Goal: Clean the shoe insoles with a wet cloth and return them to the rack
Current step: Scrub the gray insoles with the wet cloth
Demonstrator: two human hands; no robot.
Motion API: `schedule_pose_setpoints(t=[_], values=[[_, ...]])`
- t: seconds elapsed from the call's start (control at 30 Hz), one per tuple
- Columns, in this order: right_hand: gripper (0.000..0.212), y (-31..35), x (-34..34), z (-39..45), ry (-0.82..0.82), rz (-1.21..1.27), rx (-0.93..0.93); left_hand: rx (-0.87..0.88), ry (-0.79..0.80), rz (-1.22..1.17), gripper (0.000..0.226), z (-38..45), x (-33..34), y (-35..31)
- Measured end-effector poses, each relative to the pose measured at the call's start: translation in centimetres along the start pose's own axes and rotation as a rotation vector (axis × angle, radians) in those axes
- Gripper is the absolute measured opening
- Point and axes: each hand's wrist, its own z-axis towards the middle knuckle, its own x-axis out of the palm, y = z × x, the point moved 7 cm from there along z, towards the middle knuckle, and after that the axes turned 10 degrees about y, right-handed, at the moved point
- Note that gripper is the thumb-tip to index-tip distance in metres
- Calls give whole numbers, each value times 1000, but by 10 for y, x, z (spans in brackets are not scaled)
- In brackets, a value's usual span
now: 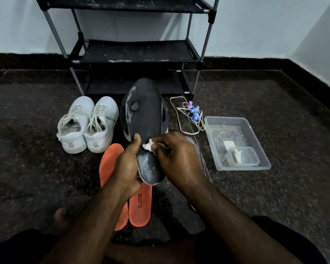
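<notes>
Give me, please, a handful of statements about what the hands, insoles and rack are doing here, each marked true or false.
1. The left hand grips the dark insole near its heel end. True.
2. The right hand pinches a white cloth against the dark insole. True.
3. The two orange insoles lie on a shelf of the rack. False: they lie on the floor, below the hands.
4. The white sneakers stand to the right of the clear tub. False: they stand to the left of it.
5. The clear tub sits on the floor beside a looped cord. True.
</notes>
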Motion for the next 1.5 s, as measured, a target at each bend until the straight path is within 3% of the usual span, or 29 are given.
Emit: schedule_pose_setpoints(t=[0.13,0.37,0.53,0.73,0.93,1.1,1.3,1.43,1.5], values=[[19,1,-4,7,4,-134,-60,38,-77,23,66,6,-12,3],[26,8,22,-9,238,-143,-99,10,-121,-23,65,0,-4,-3],[18,3,4,4,69,-132,-38,33,-159,11,70,-1,-8,-3],[19,13,26,-12,243,-111,-109,44,-178,74,56,-1,-10,-9],[10,0,9,9,71,-164,-35,63,-194,109,43,-3,-4,-5],[18,15,27,-15,283,-74,-113,74,-296,159,56,-5,-11,-11],[14,-2,10,4,133,-138,-4,64,-276,132,55,-7,-7,-8],[20,26,23,-15,256,-41,-123,53,-300,183,62,-9,-8,-10],[19,20,22,-15,315,19,-91,61,-305,219,60,-7,-9,-9]])
